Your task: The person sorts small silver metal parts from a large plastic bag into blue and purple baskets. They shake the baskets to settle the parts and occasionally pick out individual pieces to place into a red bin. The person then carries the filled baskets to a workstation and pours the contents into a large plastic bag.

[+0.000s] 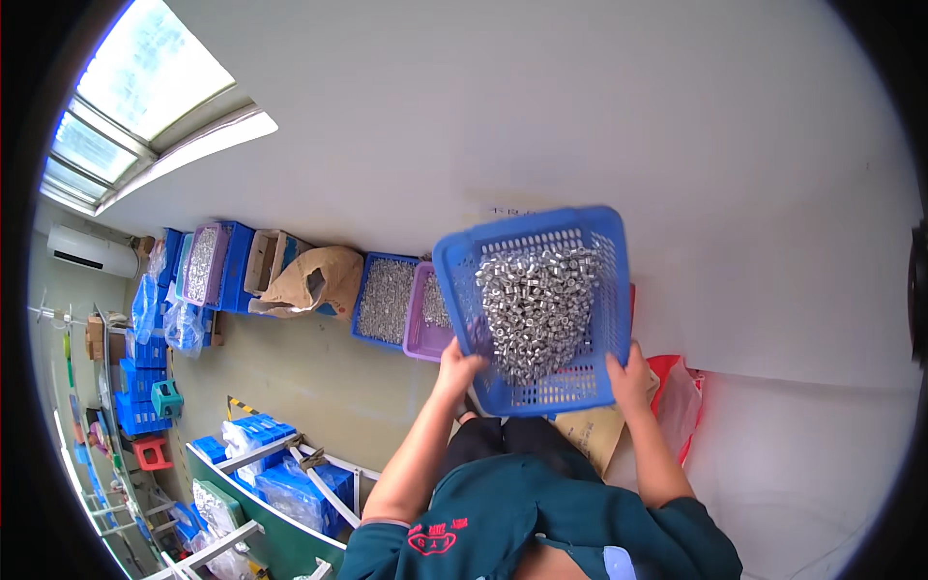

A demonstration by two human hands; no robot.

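Beside the held blue basket (541, 242), purple tray (425, 333), brown sack (324, 280).

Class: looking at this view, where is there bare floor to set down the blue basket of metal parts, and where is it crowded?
Bare floor lies between the row of trays along the wall and the green bench. The wall row, the brown sack and the stacked blue crates are crowded. Both hands, left hand and right hand, grip the blue basket.
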